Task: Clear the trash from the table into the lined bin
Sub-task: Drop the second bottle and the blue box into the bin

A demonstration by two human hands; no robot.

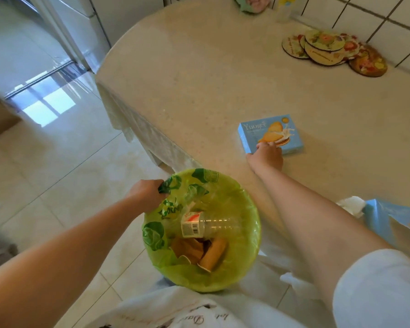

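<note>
A bin lined with a green bag stands on the floor at the table's near edge. Inside lie a clear plastic bottle and brown paper cups. My left hand grips the liner at the bin's left rim. A light blue biscuit box lies flat on the table. My right hand reaches over the table and its fingers rest on the box's near edge; whether they grip it is unclear.
A stack of round floral coasters lies at the far right by the tiled wall. Another blue package and crumpled white paper sit at the table's near right. A tablecloth hangs over the edge. Glossy tiled floor lies left.
</note>
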